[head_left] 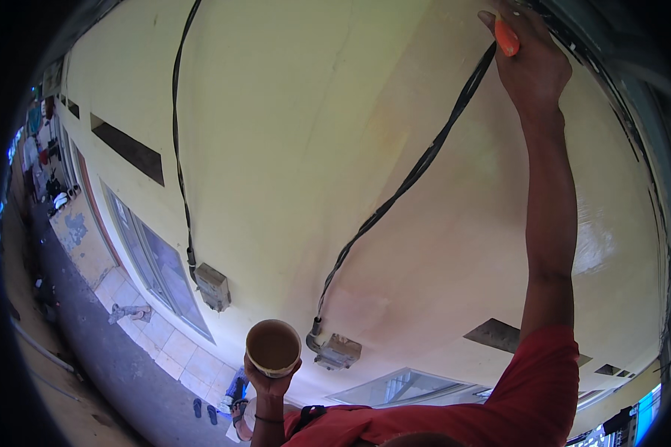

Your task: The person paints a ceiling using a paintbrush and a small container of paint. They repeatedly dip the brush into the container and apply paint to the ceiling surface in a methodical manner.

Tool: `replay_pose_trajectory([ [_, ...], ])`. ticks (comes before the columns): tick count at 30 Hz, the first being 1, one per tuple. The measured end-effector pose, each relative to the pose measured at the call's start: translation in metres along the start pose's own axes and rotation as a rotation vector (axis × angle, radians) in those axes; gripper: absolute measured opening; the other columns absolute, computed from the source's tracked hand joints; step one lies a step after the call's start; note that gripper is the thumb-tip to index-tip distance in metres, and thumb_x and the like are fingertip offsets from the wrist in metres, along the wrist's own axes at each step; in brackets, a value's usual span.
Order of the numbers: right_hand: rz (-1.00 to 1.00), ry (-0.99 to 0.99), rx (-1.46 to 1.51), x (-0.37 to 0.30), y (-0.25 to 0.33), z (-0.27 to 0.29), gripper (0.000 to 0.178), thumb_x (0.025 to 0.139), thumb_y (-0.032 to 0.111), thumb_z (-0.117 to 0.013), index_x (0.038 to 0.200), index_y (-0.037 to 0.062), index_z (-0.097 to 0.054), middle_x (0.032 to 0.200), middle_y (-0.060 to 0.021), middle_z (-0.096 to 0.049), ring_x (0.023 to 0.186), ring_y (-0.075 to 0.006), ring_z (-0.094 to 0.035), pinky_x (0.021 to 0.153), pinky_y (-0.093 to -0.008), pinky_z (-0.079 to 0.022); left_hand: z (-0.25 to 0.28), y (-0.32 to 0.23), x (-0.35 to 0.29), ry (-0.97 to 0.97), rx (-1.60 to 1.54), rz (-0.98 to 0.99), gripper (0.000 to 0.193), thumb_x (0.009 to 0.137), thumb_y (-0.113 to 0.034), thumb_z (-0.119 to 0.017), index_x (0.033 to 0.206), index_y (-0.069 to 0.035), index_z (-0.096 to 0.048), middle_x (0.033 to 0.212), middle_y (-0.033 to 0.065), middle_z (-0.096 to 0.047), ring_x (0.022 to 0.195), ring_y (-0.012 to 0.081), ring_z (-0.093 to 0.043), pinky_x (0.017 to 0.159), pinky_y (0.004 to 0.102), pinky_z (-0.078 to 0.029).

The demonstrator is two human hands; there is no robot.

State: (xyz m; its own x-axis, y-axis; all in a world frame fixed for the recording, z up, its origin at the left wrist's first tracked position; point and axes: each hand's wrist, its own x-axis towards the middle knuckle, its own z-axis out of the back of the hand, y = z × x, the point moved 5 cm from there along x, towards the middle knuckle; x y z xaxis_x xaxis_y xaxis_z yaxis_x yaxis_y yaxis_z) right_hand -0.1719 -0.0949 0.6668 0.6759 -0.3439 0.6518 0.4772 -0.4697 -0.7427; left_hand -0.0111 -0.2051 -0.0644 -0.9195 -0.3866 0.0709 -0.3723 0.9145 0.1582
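Observation:
My left hand (pixel 270 382) grips a small round tub (pixel 273 350) from below. The tub is held upright, open at the top, with a brownish, paint-like content and a pale, smeared rim. High at the upper right, my right hand (pixel 531 63) is closed round an orange handle (pixel 507 37). The tool's working end is outside the picture. My right arm stretches up along a pale yellow wall (pixel 276 149) with pinkish patches. A twisted black cable (pixel 417 167) runs up the wall to beside my right hand.
Another black cable (pixel 177 112) hangs further left. Both cables end at grey meter-like boxes, one left (pixel 213 287) and one near the tub (pixel 338 351). Windows (pixel 156 253) and dark vent openings (pixel 127 149) break the wall. Far below lie a tiled ledge (pixel 190 354) and slippers (pixel 212 414).

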Motion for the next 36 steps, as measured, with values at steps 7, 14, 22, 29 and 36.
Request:
replay_pose_trajectory([
  [7,-0.121,0.205,-0.278,-0.002,0.014,-0.005,0.03,0.088,0.014,-0.08,0.118,0.0129,-0.078,0.119,-0.0102,-0.074,0.086,-0.03,-0.078,0.07,-0.0427,-0.064,-0.006,0.0,0.002,-0.024,0.044,-0.007,0.069,0.098,-0.066,-0.063,0.153,-0.024,-0.058,0.154,0.0101,-0.06,0.137,0.0377,-0.059,0.095,0.0632,-0.054],
  [14,-0.118,0.516,-0.475,0.03,0.028,-0.043,0.02,0.088,0.01,-0.073,0.106,0.0103,-0.08,0.113,-0.0206,-0.073,0.082,-0.0298,-0.078,0.069,-0.0453,-0.063,-0.002,-0.006,0.0,-0.041,0.026,-0.013,0.067,0.099,-0.064,-0.062,0.153,-0.024,-0.058,0.155,0.0099,-0.06,0.139,0.0364,-0.059,0.099,0.0654,-0.053],
  [22,-0.047,0.575,-0.559,0.05,0.029,-0.051,0.021,0.093,0.01,-0.069,0.11,-0.0009,-0.075,0.106,-0.0225,-0.074,0.088,-0.0332,-0.079,0.07,-0.0456,-0.064,-0.02,-0.011,0.0,-0.053,0.021,-0.063,0.068,0.1,-0.061,-0.062,0.152,-0.018,-0.058,0.145,0.0131,-0.065,0.127,0.0421,-0.066,0.092,0.0607,-0.057],
  [29,-0.176,0.538,-0.39,0.036,0.023,-0.039,0.031,0.093,0.011,-0.07,0.119,-0.0045,-0.069,0.112,-0.0261,-0.071,0.089,-0.0369,-0.079,0.074,-0.0482,-0.064,-0.02,-0.011,-0.002,-0.1,0.002,-0.085,0.07,0.099,-0.062,-0.063,0.152,-0.016,-0.057,0.139,0.0151,-0.068,0.121,0.0455,-0.069,0.088,0.0579,-0.058],
  [36,0.1,0.464,-0.284,-0.009,0.057,-0.033,0.047,0.081,0.002,-0.079,0.125,0.0121,-0.071,0.11,-0.005,-0.069,0.071,-0.0226,-0.075,0.06,-0.0346,-0.062,-0.027,-0.01,-0.005,-0.058,0.01,-0.056,0.068,0.099,-0.062,-0.062,0.152,-0.019,-0.058,0.144,0.0131,-0.066,0.127,0.0421,-0.066,0.092,0.0601,-0.056],
])
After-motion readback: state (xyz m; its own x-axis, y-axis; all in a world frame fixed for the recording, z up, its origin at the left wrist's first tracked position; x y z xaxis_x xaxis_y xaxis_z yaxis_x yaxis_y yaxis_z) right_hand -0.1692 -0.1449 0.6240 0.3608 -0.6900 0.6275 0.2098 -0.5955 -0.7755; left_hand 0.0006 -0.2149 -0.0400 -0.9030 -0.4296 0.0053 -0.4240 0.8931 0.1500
